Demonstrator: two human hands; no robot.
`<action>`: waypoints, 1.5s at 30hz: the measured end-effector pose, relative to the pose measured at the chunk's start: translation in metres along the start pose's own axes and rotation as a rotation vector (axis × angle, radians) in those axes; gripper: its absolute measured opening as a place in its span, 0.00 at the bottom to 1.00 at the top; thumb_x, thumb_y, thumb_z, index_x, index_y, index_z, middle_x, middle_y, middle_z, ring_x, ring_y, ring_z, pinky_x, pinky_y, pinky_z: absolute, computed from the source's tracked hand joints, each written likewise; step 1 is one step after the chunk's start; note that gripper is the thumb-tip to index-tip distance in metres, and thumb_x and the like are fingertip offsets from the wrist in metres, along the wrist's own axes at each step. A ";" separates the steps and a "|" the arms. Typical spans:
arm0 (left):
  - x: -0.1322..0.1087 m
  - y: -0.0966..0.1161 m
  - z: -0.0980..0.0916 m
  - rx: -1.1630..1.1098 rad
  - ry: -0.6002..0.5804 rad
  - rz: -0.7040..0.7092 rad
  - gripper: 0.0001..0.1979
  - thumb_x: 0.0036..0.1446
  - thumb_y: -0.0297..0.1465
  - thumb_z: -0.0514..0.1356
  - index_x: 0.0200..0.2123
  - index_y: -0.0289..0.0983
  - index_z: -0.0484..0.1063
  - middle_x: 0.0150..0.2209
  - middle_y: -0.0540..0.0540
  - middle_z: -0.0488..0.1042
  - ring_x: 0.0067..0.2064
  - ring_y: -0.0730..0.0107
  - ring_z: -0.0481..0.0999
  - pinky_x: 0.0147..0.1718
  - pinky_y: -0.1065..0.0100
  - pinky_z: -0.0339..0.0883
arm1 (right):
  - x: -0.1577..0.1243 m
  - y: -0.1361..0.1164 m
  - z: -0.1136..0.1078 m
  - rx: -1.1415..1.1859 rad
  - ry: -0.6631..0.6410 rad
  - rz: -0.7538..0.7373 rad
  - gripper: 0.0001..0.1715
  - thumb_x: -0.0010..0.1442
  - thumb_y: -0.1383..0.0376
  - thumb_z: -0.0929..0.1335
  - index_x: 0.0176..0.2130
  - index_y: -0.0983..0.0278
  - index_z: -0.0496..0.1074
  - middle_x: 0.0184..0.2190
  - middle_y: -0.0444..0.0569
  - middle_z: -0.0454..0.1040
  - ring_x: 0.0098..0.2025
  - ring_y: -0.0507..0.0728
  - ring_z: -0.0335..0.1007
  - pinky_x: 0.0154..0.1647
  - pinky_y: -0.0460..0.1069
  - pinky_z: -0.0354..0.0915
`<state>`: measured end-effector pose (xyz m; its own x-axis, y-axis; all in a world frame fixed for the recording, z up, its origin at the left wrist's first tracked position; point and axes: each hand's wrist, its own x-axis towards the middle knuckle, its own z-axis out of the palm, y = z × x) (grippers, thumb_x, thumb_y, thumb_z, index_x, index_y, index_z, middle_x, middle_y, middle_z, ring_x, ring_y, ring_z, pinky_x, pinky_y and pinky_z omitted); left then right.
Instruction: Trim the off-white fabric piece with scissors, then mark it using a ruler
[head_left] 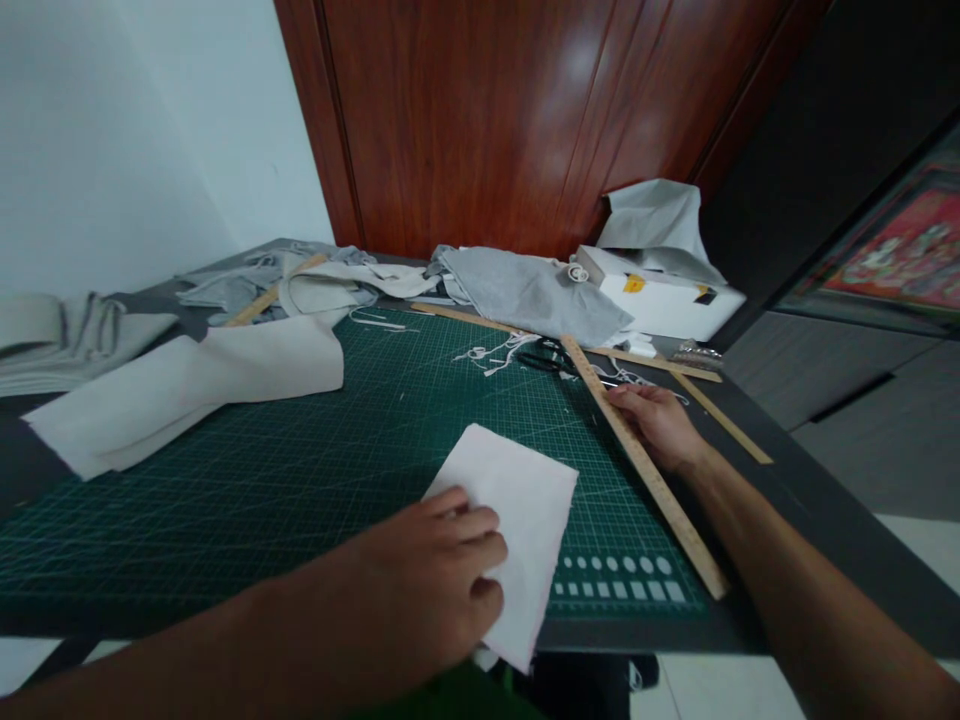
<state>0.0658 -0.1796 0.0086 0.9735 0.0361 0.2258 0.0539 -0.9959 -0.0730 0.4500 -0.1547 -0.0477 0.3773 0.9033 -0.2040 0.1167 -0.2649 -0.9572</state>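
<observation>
A white piece of cloth (pixel 525 500) lies on the green cutting mat (pixel 390 400), its lower end reaching past the table's front edge. My left hand (pixel 442 570) rests on the cloth's left side with its fingers curled; whether it pinches the cloth is hard to tell. To the right, my right hand (pixel 660 425) grips a long wooden ruler (pixel 645 465) near its middle, fingers closed on the edge. The ruler slants across the right part of the mat. Beyond it, black scissors (pixel 544 358) lie beside tangled white cord (pixel 499 352).
Large cream cloth pieces (pixel 225 370) cover the mat's far left. Grey fabric (pixel 532 290) is heaped along the back, beside a white box (pixel 660 295). More wooden strips (pixel 720 415) lie at the right. A red-brown wooden panel (pixel 465 120) stands behind.
</observation>
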 end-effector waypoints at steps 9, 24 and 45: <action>0.028 0.000 -0.011 0.017 -0.077 -0.427 0.06 0.65 0.29 0.57 0.42 0.38 0.74 0.39 0.40 0.78 0.41 0.49 0.77 0.40 0.50 0.70 | -0.001 -0.002 0.002 -0.007 -0.034 -0.006 0.21 0.74 0.58 0.73 0.61 0.63 0.75 0.59 0.54 0.78 0.53 0.64 0.80 0.52 0.62 0.79; 0.070 -0.010 0.021 -0.096 -0.233 -0.203 0.19 0.61 0.22 0.61 0.54 0.38 0.75 0.50 0.41 0.79 0.51 0.49 0.79 0.53 0.50 0.70 | -0.009 0.001 0.003 -0.041 -0.010 -0.051 0.19 0.74 0.57 0.73 0.59 0.63 0.76 0.56 0.54 0.79 0.50 0.63 0.81 0.49 0.60 0.80; 0.043 0.016 0.016 -0.024 -0.034 0.058 0.06 0.68 0.33 0.63 0.37 0.40 0.71 0.36 0.50 0.73 0.37 0.63 0.73 0.33 0.58 0.65 | -0.019 -0.012 0.014 -0.007 0.060 -0.147 0.19 0.50 0.51 0.79 0.28 0.62 0.77 0.17 0.38 0.68 0.18 0.49 0.56 0.18 0.46 0.51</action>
<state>0.1122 -0.1926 0.0012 0.9819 -0.0190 0.1883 -0.0075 -0.9981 -0.0612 0.4291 -0.1638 -0.0355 0.4100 0.9108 -0.0488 0.1810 -0.1337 -0.9743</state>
